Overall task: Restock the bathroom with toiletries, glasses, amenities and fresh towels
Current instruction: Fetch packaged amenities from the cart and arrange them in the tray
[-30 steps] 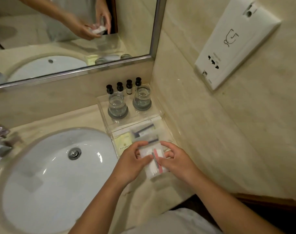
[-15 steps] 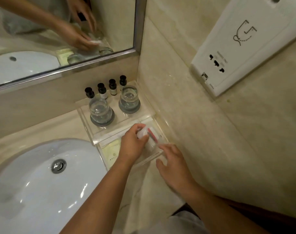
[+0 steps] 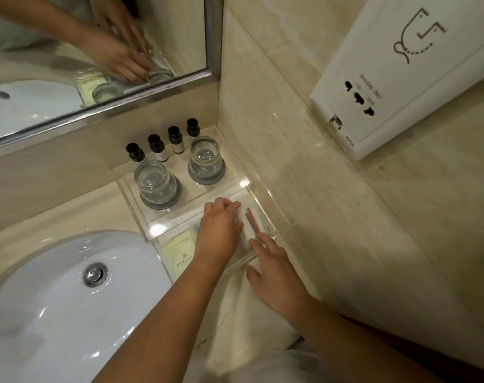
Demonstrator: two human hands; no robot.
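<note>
A clear two-tier acrylic tray (image 3: 243, 183) sits in the counter corner. Its upper shelf carries several small black-capped bottles (image 3: 158, 147) and two upturned glasses (image 3: 156, 182) on grey coasters. In the lower compartment lies a clear amenity packet with a red and a grey strip (image 3: 251, 221), beside a pale yellow sachet (image 3: 181, 250). My left hand (image 3: 220, 230) presses down on that packet, fingers curled over it. My right hand (image 3: 274, 272) rests at the tray's front rim, fingers spread, a fingertip touching the packet's near end.
A white oval sink (image 3: 55, 299) with a chrome drain fills the lower left. A mirror (image 3: 97, 51) runs along the back wall. A white shaver socket panel (image 3: 401, 87) hangs on the right marble wall. Marble counter (image 3: 235, 327) lies below my hands.
The packet went from both hands above the counter down into the lower compartment. My left hand pushed it in flat; my right hand let go and moved to the tray's front rim.
</note>
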